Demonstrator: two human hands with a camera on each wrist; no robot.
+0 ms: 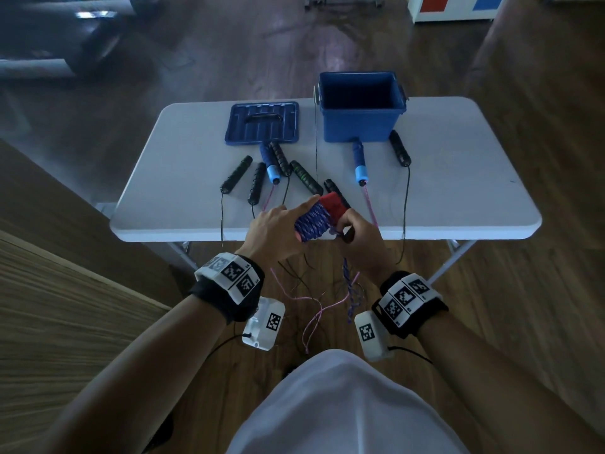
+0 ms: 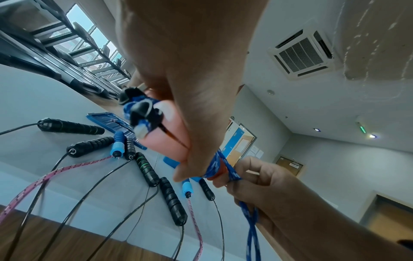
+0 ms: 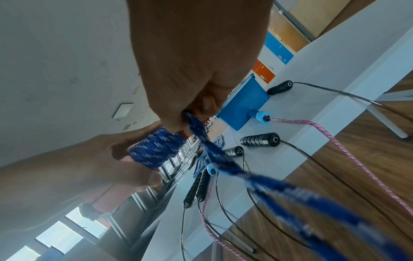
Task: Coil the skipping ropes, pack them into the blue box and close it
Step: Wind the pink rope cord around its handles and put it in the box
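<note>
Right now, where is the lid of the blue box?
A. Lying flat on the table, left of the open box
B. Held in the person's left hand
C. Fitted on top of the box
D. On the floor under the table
A: the head view shows the lid lying flat on the table, to the left of the open blue box; both hands are busy with a blue rope.

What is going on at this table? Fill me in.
A person is coiling a blue skipping rope round its red handles: the left hand holds the bundle, the right hand pinches the loose rope. The blue box stands open and empty, its lid beside it. Other ropes lie uncoiled on the table.
</note>
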